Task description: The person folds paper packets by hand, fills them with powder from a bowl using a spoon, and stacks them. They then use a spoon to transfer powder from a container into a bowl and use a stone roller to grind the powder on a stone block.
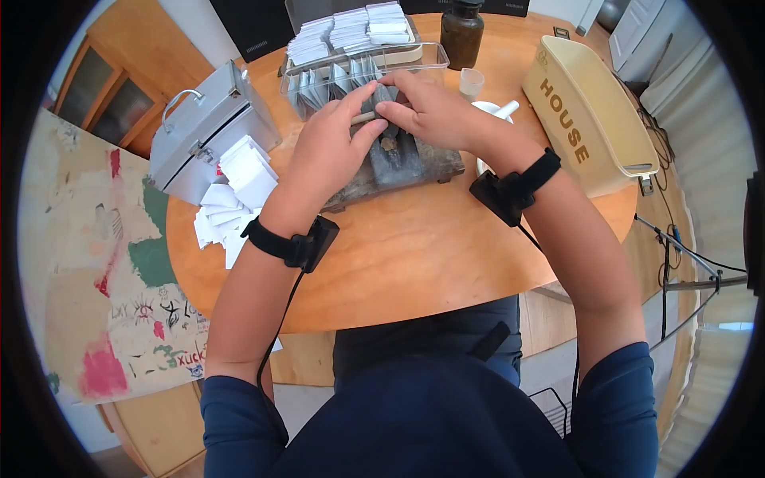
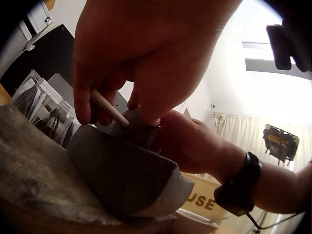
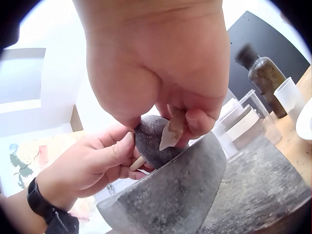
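Note:
A dark grey round stone wheel [image 3: 153, 139] is held between both hands over a grey stone trough [image 3: 190, 180] with a curved wall. My left hand [image 1: 331, 143] grips its rim with the thumb, fingers curled beside a pale wooden rod [image 2: 108, 107] that meets the wheel's face. From the other side my right hand [image 1: 438, 111] grips the wheel, thumb at its edge. By the right fingertips is a brown piece [image 3: 174, 129] with a pale, pointed, ragged end; I cannot tell whether it belongs to the wheel.
Behind the trough stands a clear bin [image 1: 319, 92] of grey packets, with white packets [image 1: 347, 33] farther back. A metal case [image 1: 211, 119] and loose white papers [image 1: 247, 171] are at left. A brown bottle [image 1: 462, 38], clear cup [image 1: 471, 82] and cream HOUSE box [image 1: 562, 119] are at right.

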`<act>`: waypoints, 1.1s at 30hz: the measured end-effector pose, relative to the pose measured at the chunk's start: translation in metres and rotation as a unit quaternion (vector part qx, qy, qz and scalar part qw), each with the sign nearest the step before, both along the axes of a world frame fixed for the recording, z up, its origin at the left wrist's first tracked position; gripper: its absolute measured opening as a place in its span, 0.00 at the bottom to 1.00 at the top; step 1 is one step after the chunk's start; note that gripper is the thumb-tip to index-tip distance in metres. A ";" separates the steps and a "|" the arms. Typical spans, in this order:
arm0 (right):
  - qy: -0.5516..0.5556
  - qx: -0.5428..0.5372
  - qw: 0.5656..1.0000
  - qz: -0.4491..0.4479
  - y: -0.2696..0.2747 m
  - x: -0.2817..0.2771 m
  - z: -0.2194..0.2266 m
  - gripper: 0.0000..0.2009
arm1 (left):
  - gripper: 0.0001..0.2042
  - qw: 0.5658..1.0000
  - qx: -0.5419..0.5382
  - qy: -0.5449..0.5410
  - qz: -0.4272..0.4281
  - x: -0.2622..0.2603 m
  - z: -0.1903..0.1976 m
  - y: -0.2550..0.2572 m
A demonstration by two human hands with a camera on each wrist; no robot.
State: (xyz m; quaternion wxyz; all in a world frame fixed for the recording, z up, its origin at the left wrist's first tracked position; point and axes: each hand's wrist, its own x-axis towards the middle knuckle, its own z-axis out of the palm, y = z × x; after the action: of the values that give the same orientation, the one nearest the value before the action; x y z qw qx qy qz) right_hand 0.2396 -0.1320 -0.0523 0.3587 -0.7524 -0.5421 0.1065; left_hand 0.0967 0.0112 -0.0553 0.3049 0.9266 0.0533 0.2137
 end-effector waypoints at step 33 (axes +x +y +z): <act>0.005 -0.010 1.000 -0.014 0.011 0.004 0.009 0.23 | 0.22 0.997 -0.074 0.010 -0.025 0.010 -0.001 0.011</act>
State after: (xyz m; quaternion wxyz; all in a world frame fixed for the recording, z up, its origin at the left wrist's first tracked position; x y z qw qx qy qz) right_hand 0.2440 -0.1206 -0.0434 0.3550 -0.7629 -0.5288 0.1111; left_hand 0.1063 0.0223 -0.0560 0.3775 0.9045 0.0485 0.1925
